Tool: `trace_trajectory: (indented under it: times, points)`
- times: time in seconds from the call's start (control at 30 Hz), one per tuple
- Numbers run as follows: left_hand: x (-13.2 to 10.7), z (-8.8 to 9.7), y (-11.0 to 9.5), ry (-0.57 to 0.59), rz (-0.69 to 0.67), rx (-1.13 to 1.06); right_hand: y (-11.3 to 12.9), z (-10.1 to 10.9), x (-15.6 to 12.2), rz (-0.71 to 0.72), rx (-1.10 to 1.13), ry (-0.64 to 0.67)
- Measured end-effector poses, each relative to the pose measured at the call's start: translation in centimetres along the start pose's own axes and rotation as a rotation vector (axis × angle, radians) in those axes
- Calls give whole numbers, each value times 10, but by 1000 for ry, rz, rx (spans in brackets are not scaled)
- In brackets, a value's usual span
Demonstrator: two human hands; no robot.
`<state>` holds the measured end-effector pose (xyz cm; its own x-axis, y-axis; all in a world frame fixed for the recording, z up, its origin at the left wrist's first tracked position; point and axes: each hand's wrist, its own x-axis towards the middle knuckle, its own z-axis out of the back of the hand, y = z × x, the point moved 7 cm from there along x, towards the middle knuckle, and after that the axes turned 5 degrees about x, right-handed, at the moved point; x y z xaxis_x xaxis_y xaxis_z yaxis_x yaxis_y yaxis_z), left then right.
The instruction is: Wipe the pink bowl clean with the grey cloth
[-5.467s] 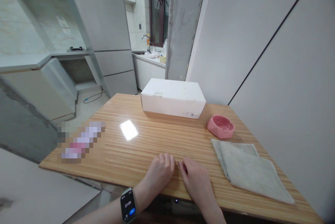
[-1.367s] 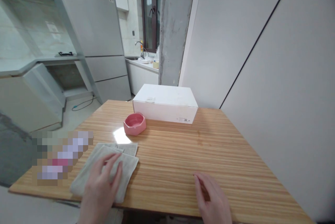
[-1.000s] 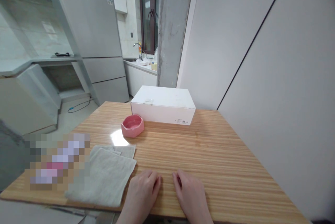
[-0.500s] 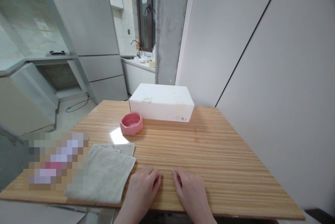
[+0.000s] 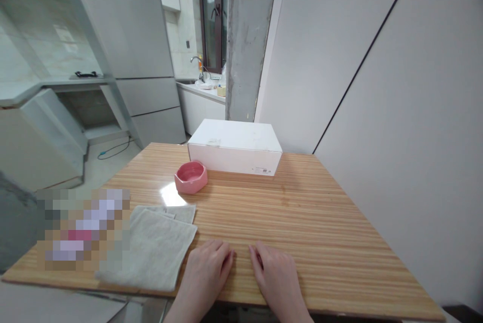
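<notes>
My left hand [image 5: 207, 273] and my right hand [image 5: 275, 276] lie flat side by side on the wooden table [image 5: 302, 222] near its front edge, fingers stretched out, holding nothing. Just left of my left hand lies a folded grey cloth [image 5: 154, 247], not touched by either hand. Behind the cloth stands a pink bowl [image 5: 190, 177], empty as far as I can see. A closed white box [image 5: 234, 147] sits at the table's far edge.
A blurred-out item [image 5: 86, 230] lies at the table's left end beside the cloth. A white wall [image 5: 396, 111] runs along the table's right side. A fridge [image 5: 132, 51], a kitchen counter and a concrete pillar [image 5: 247, 36] stand behind.
The bowl and cloth went from the table's right to its left. My left hand left the cloth, and both hands came together at the front edge, still for the last second.
</notes>
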<state>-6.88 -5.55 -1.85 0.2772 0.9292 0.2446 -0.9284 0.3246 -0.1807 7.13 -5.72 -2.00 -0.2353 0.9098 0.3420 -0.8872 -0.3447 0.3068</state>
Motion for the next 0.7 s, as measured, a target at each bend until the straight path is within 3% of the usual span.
trace_trajectory:
  times: [0.7]
  points:
    - [-1,0,-1,16,-6,9,2,3,1,26,6,-24]
